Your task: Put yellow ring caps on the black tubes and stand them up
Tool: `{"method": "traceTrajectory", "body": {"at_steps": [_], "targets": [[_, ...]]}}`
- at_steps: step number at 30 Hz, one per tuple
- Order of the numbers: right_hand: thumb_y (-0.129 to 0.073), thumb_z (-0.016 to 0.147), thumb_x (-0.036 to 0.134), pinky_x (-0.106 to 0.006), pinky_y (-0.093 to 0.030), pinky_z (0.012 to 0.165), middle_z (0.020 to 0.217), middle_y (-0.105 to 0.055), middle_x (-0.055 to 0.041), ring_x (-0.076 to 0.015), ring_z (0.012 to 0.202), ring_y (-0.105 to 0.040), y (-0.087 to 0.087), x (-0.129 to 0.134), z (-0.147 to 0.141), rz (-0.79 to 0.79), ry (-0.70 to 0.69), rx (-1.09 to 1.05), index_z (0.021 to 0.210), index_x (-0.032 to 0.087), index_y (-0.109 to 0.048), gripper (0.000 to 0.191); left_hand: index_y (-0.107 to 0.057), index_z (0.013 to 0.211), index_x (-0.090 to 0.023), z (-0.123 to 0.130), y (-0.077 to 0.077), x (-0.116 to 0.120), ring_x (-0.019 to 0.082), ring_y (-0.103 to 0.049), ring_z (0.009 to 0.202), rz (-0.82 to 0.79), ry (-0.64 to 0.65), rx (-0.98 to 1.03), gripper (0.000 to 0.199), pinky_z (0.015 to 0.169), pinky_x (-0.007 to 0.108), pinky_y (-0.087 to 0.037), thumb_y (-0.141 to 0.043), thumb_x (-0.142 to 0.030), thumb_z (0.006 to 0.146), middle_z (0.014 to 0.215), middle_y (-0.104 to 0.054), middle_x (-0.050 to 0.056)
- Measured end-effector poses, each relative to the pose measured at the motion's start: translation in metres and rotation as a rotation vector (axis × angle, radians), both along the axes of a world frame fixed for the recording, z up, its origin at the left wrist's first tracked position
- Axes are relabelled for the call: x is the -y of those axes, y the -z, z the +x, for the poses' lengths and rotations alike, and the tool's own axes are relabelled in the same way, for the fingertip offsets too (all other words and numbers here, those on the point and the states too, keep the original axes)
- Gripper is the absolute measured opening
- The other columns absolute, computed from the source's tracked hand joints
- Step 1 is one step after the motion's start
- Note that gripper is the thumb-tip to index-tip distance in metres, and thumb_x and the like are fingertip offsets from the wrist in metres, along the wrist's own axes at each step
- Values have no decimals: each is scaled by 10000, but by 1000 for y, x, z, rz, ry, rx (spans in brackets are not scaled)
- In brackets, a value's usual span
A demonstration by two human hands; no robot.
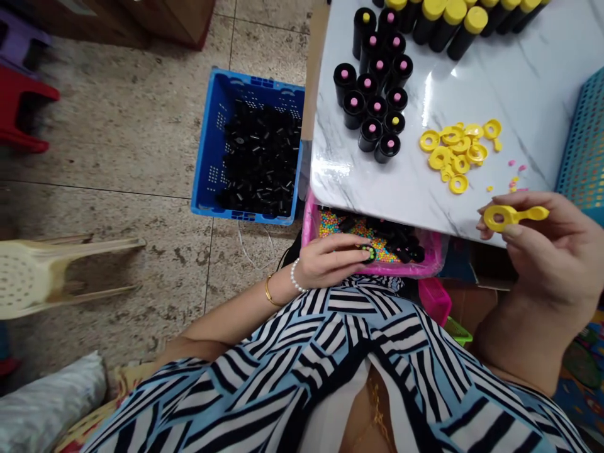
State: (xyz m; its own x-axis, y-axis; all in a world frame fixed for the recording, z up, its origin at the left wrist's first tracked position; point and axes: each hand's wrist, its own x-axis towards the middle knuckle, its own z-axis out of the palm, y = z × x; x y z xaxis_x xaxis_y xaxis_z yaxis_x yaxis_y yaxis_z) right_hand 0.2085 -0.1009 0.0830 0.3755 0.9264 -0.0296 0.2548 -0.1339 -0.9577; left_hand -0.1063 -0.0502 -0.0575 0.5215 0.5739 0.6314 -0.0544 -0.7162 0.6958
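Note:
My left hand (330,261) is low over a pink tray (377,272) of multicoloured beads and loose black pieces, pinching a small black cylinder (368,253) with its fingertips. My right hand (533,245) grips a yellow ring with a flat tab (512,217) beside the edge of a white marble-patterned table (472,82). On that table stand black cylinders with pink dots (377,94) and, further back, black cylinders with yellow caps (453,22). A pile of yellow rings (453,151) and a few small pink bits (514,176) lie close to my right hand.
Left of the table, a blue plastic crate (221,145) holds many black cylinders. A teal perforated basket (585,145) stands at the right. A cream plastic chair (42,277), a red stool (19,107) and a white sack (47,402) are on the tiled floor.

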Motion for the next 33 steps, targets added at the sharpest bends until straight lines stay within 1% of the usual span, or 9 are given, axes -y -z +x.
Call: {"method": "traceTrajectory", "body": {"at_steps": [5,7,12,16,19,24,28,31,33], "targets": [[-835,766,175,-291,-551,629,928,-739,-70,-189,742,-710,10,1,-8,6,-60,-129,1046,217,-790,287,-725,1190,-191,7,15,-9,141,-734,993,36,-126,-62,284,886,251,-632,-766,-236,912,1105,-741,80],[-837,775,186,-287,-559,645,958,-745,-75,-189,764,-711,10,1,-10,-16,-89,-131,1072,215,-786,302,-736,1149,-160,9,25,-12,151,-721,977,-9,-75,-193,231,874,259,-621,-720,-256,939,1083,-724,95],[-837,792,219,-282,-579,656,911,-749,-57,-168,715,-695,14,4,-11,-71,-130,-115,1102,221,-778,315,-753,1084,-154,6,30,-16,174,-691,828,-161,87,-834,214,784,290,-586,-632,-270,949,966,-690,85],[-848,800,267,-277,-594,649,893,-757,-55,-168,700,-710,22,2,-10,-123,-143,-126,1109,226,-774,321,-756,1068,-156,8,29,-23,204,-688,852,-208,131,-968,217,826,324,-573,-632,-279,940,958,-688,89],[-852,802,259,-254,-596,644,884,-760,-56,-152,679,-706,22,1,-10,-130,-157,-152,1104,219,-776,314,-764,1045,-153,10,33,-28,202,-684,845,-228,164,-959,199,846,324,-567,-647,-265,929,932,-693,87],[-850,805,253,-246,-610,662,904,-760,-48,-138,686,-700,19,0,-10,-135,-167,-166,1100,231,-786,303,-751,1127,-154,9,37,-26,181,-675,857,-235,146,-771,242,843,298,-564,-632,-290,966,968,-696,83],[-857,795,301,-260,-620,649,918,-761,-38,-147,692,-706,26,0,-9,-167,-215,-222,1106,258,-789,321,-753,1125,-150,7,40,-19,179,-688,863,-263,134,-686,234,823,297,-575,-653,-285,963,985,-710,91],[-842,810,324,-295,-626,615,937,-764,-37,-171,695,-716,32,-1,-11,-178,-241,-279,1096,283,-779,297,-749,1113,-161,7,35,-16,171,-702,904,-310,131,-534,218,839,299,-587,-658,-299,972,1012,-729,88],[-826,829,312,-314,-637,606,964,-771,-46,-186,700,-731,34,-2,-14,-184,-247,-324,1087,282,-770,265,-744,1104,-166,9,24,-14,166,-708,923,-316,120,-410,203,855,306,-596,-674,-304,971,1005,-746,81]]}}
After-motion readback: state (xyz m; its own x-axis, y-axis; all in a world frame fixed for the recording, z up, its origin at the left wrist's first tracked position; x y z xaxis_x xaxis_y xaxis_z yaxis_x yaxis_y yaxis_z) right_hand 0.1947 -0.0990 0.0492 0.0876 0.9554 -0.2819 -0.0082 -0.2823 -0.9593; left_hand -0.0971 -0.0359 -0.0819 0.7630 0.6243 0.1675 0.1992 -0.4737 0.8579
